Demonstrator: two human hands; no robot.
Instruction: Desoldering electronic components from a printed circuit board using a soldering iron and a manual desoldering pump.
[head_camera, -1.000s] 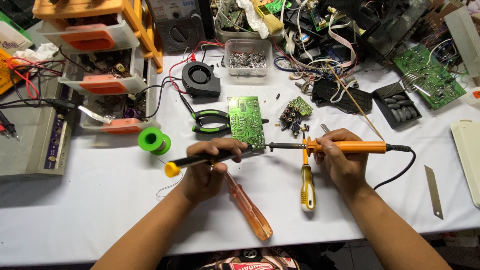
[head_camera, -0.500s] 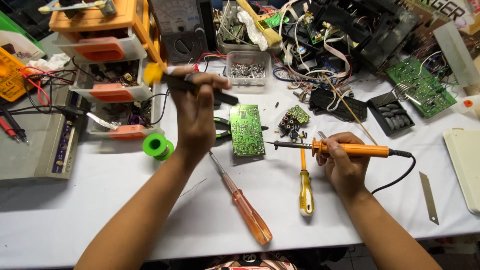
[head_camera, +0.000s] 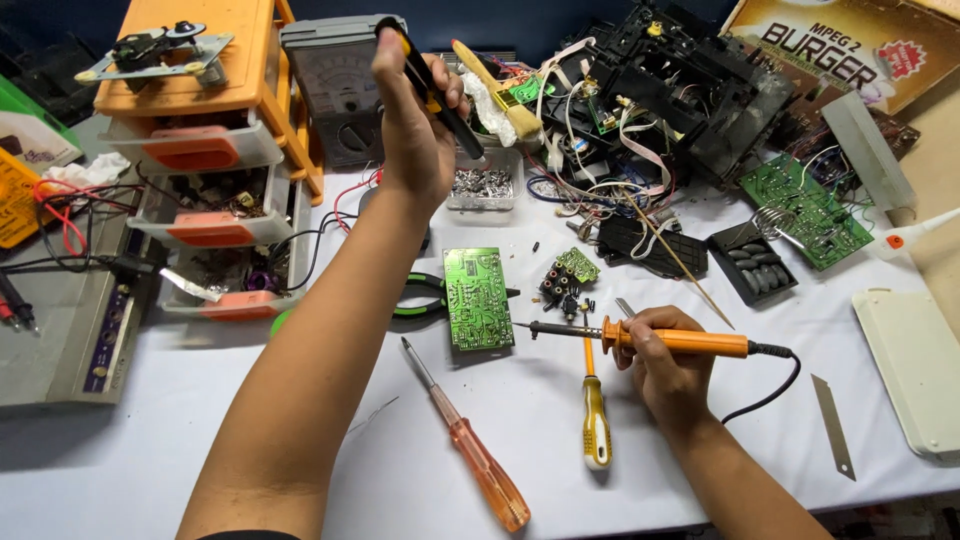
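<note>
My left hand is raised at the back of the table, gripping a black and yellow desoldering pump over a clear box of small metal parts. My right hand rests on the white table and holds an orange-handled soldering iron. Its tip points left toward a green circuit board lying flat. A smaller green board with black connectors sits just right of it.
An orange screwdriver and a yellow one lie near the front. Green-handled pliers lie under my left arm. Orange drawers and a grey meter stand at the back left; boards, wires and black casings crowd the back right.
My left hand has lifted the desoldering pump from beside the circuit board and carried it up and away to the back of the table. The right hand has stayed put with the iron.
</note>
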